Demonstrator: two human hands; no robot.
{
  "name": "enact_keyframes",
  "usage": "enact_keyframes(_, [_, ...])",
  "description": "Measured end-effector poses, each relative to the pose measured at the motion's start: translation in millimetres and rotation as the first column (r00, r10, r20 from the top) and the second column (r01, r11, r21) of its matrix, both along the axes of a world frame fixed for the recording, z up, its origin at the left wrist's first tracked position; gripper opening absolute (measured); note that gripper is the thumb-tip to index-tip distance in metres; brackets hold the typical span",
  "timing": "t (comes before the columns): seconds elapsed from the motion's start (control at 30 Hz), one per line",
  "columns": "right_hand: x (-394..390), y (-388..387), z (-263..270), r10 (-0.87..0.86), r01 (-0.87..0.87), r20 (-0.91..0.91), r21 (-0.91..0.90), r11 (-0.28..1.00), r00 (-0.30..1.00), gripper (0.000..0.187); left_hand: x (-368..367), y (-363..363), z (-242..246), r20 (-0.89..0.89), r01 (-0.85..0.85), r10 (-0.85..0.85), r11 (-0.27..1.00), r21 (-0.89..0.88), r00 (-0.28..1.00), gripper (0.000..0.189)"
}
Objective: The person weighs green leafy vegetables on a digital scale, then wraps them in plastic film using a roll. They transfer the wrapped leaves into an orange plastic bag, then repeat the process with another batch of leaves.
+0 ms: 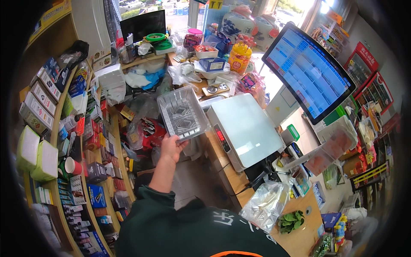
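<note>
My left hand [172, 148] grips the near edge of a clear plastic tray [183, 112] with a ribbed, diamond-patterned bottom, and nothing shows inside it. The tray is held tilted above the gap between shelf and counter, its right side close to a weighing scale [245, 128]. The scale has a pale flat platform and a lit red display. My right hand is out of view. Before me, a smartphone [215, 89] lies beyond the scale, and a clear plastic bag [266, 202] lies on the wooden counter [298, 236] beside green leafy vegetables [291, 221].
A touchscreen monitor [310, 72] stands behind the scale. Shelves [61, 112] packed with boxes curve along the left. A yellow candy jar [240, 57], white containers and plastic bags crowd the counter's far end. A black handheld device with a cable [258, 176] lies by the scale.
</note>
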State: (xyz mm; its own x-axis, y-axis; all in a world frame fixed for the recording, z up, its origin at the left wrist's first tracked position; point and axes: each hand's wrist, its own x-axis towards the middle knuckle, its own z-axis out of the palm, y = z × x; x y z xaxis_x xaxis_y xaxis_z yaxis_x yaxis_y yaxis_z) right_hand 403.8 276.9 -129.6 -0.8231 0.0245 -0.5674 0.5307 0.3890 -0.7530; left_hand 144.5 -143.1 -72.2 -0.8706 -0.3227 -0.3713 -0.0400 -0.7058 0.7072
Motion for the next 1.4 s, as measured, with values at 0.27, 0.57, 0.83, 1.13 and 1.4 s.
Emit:
enact_keyframes(0.27, [-63.7, -47.4, -4.8, 0.009, -0.009, 0.022, -0.016, 1.000, 1.000, 0.026, -104.7, -113.5, 56.5, -0.046, 0.113, -0.130, 0.957, -0.266, 0.990, 0.046])
enact_keyframes(0.57, [-186.2, -148.5, 6.9, -0.202, 0.194, 0.125, 0.079, 0.978, 0.971, 0.025, -433.9, -171.1, 83.0, -0.096, 0.174, -0.274, 0.806, -0.565, 0.957, 0.049])
enact_keyframes(0.83, [-223.9, -194.2, 22.0, -0.323, 0.310, 0.179, 0.099, 0.946, 0.929, 0.024, -603.5, -161.9, 59.4, 0.162, 0.426, -0.402, 0.748, -0.509, 0.901, 0.030])
enact_keyframes(1.13, [-218.4, -212.9, 25.6, -0.416, 0.404, 0.204, 0.100, 0.909, 0.886, 0.024, -651.0, -155.4, 39.3, 0.252, 0.497, -0.429, 0.748, -0.440, 0.868, 0.036])
enact_keyframes(1.4, [-195.2, -227.6, 13.9, -0.465, 0.468, 0.183, 0.027, 0.883, 0.866, 0.023, -629.0, -158.7, 30.1, 0.253, 0.523, -0.458, 0.721, -0.455, 0.852, 0.043])
